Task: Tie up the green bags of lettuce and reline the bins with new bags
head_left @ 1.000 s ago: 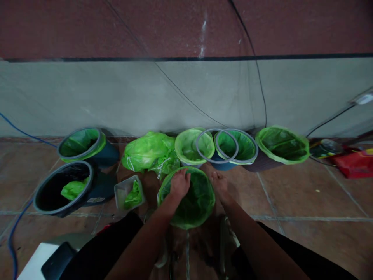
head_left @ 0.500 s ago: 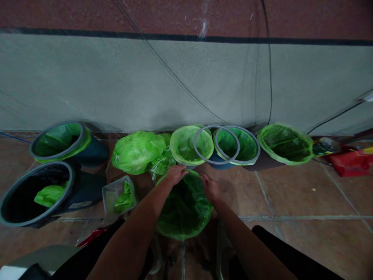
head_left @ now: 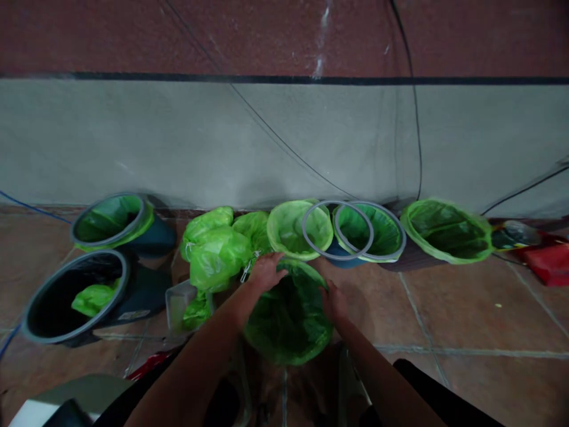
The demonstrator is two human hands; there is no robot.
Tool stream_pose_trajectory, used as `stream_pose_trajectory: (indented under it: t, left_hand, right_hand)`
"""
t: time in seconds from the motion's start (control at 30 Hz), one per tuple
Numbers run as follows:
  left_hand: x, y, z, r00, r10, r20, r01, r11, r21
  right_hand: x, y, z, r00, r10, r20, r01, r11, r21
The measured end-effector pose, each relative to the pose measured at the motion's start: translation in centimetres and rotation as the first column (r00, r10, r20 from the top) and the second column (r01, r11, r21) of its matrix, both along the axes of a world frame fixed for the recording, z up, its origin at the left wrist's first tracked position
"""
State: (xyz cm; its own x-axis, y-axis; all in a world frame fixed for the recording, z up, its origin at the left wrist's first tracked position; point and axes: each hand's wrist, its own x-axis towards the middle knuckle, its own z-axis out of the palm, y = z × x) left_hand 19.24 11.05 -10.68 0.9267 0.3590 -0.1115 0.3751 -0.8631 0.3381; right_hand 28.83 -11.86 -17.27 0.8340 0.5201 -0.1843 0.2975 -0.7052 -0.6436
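Between my knees stands a bin lined with a green plastic bag [head_left: 288, 338], its liner folded out over the round rim. My left hand [head_left: 265, 274] grips the liner at the far left of the rim, thumb inside. My right hand [head_left: 334, 303] holds the liner at the right side of the rim, its fingers partly hidden. Just beyond is a bin with a pale green liner [head_left: 288, 228], and a loose grey ring [head_left: 306, 220] overlaps its right side. Filled green bags [head_left: 217, 255] lie to the left of my left hand.
A clear plastic container [head_left: 175, 305] sits left, partly under the bags. Two dark bins with grey rims [head_left: 80, 243] [head_left: 44, 341] lean farther left. Along the wall at right are a grey-rimmed lined bin [head_left: 402, 240], another lined bin [head_left: 482, 234] and a red object [head_left: 546, 264].
My right hand has moved down along the rim to its right side; my left hand stays near the far left. One filled green bag has slumped forward over the clear container. The view has shifted slightly.
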Motion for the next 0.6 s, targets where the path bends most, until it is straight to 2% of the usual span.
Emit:
stream_pose_trajectory:
  t: [0.07,0.13,0.2,0.27,0.33,0.43,0.53,0.6]
  left_hand:
    - [-1.7,2.4,1.3,0.993,0.105,0.057,-0.109,0.991,0.078]
    - [-4.0,5.5,2.4,0.967,0.255,0.026,-0.256,0.954,0.155]
    - [-6.7,8.7,3.0,0.899,0.425,-0.104,-0.400,0.896,0.194]
    - [-9.3,11.2,2.6,0.793,0.547,-0.268,-0.510,0.837,0.200]
    - [-11.2,12.7,1.3,0.746,0.575,-0.336,-0.542,0.817,0.196]
    - [-12.3,13.8,-2.1,0.736,0.571,-0.363,-0.552,0.817,0.165]
    - [-11.4,14.7,-6.0,0.726,0.589,-0.355,-0.588,0.799,0.122]
    - [-10.2,15.7,-7.9,0.726,0.603,-0.331,-0.604,0.789,0.111]
  right_hand:
    - [-0.4,-1.2,0.0,0.997,-0.073,0.003,0.073,0.997,-0.005]
    - [-0.9,-2.4,0.0,0.990,-0.138,-0.002,0.138,0.990,0.000]
    - [-1.2,-3.5,-0.1,0.978,-0.209,-0.019,0.209,0.977,0.049]
    - [-1.4,-4.2,-0.1,0.958,-0.285,-0.026,0.286,0.955,0.084]
    - [-1.5,-4.4,0.3,0.934,-0.358,0.016,0.357,0.933,0.046]
    - [-1.6,-3.7,1.5,0.916,-0.376,0.139,0.378,0.926,0.014]
    - [-1.7,-2.3,2.4,0.931,-0.324,0.168,0.316,0.946,0.070]
    - [-1.6,-1.5,2.5,0.946,-0.294,0.138,0.285,0.955,0.086]
